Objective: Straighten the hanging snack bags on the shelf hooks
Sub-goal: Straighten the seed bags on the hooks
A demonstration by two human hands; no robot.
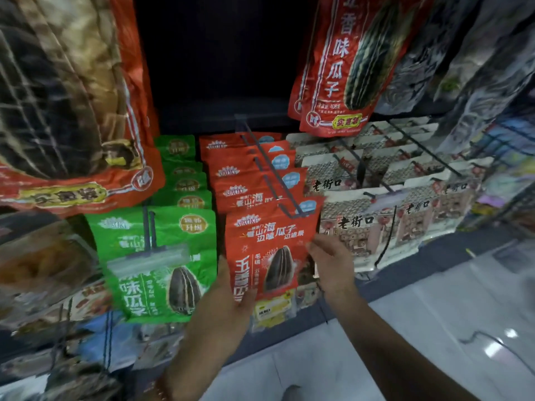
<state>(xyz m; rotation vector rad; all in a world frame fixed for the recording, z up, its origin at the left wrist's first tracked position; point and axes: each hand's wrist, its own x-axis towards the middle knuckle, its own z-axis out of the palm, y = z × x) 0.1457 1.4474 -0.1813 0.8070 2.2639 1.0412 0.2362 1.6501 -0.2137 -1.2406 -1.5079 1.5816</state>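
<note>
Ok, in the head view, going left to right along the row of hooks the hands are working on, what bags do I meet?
Green seed bags → red seed bags, front one held by left hand and right hand → white patterned bags.

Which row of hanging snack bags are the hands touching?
The red-orange sunflower seed bags, in the middle: the left hand and right hand hold the front bag. Green bags and white bags hang untouched.

shelf hooks [275, 180]: dark wire pegs off a dark back panel | left peg: green bags [162, 256] | middle peg: red bags [269, 241] | right pegs: white bags [373, 227] | upper row: large red bags [335, 68], hooks probably out of view
</note>
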